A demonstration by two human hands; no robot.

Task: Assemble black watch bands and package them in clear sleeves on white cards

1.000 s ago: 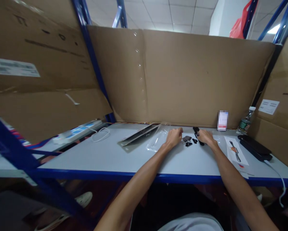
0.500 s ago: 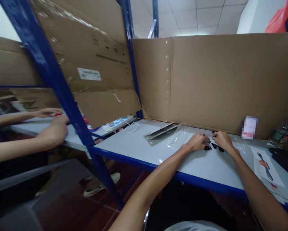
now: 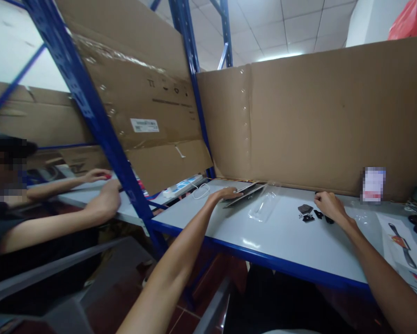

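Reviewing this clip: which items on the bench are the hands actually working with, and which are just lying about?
In hand:
- left hand resting on the flat grey sleeves
- right hand on a black strap piece, beside the small black parts

Lying about:
- clear plastic bag
- power strip and white cable
- printed watch sheet
- cardboard backing

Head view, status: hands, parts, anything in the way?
Left hand flat on grey sleeves. Right hand on black strap beside small black parts. Clear bag lies between.
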